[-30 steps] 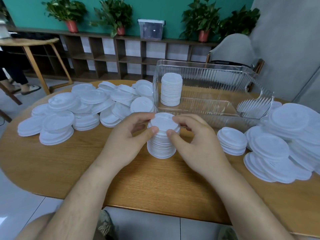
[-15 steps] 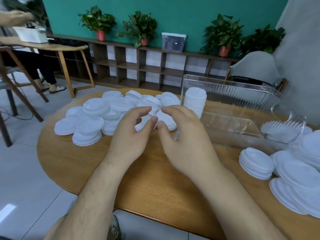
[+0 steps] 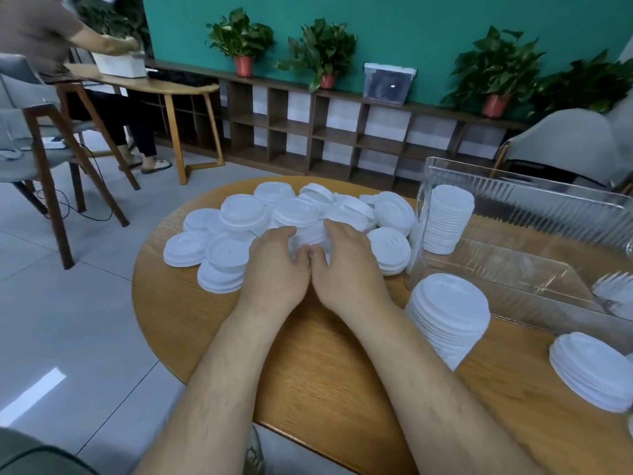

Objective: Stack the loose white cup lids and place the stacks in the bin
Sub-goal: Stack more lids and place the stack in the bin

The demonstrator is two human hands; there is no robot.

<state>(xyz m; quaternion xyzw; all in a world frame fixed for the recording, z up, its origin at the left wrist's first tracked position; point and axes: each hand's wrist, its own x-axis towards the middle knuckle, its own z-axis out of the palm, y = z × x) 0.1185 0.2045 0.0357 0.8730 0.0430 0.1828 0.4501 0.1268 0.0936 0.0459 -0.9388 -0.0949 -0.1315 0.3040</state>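
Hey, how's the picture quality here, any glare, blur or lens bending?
Head view: a bright glare patch lies on the floor tiles; its wide lens bows the wooden shelf unit; the loose lids look washed out, with little surface detail; the grey chair near the right edge looks soft.

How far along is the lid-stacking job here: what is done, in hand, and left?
Done: one finished stack stands inside the clear bin. In hand: the left hand and right hand cup loose lids in the pile. Left: that pile needs stacking, and the tall stack and short stack on the table sit outside the bin.
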